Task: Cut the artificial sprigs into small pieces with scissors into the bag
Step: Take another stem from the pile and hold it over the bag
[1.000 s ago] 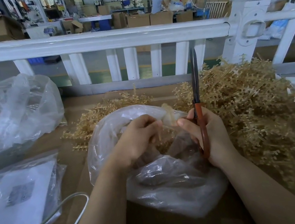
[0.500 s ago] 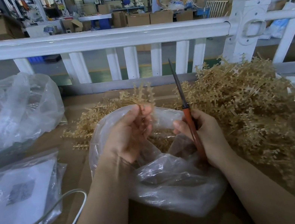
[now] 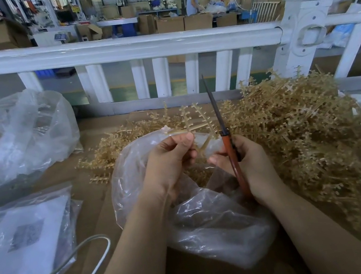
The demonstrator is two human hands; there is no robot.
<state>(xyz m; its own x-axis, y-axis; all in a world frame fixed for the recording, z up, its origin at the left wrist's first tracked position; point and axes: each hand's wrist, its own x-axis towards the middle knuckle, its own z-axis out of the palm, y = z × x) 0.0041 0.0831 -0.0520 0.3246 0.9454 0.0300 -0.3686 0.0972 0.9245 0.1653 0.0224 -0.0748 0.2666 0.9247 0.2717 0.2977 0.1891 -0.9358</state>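
Observation:
A clear plastic bag point(image 3: 215, 232) lies open in front of me with tan cut pieces inside. My left hand point(image 3: 167, 163) pinches a tan artificial sprig point(image 3: 198, 119) by its stem above the bag's mouth. My right hand point(image 3: 251, 163) grips orange-handled scissors point(image 3: 225, 138), the dark blades pointing up and away beside the sprig. A big heap of tan sprigs point(image 3: 306, 129) covers the table to the right and behind the bag.
A crumpled clear bag point(image 3: 22, 135) sits at the back left, a flat bagged white sheet point(image 3: 21, 239) at the near left with a grey cable point(image 3: 75, 257) over it. A white railing point(image 3: 111, 52) runs behind the table. A person works far back.
My left hand came up out of the bag with a sprig and now holds it higher beside the blades. The scissors tilted left and shifted slightly.

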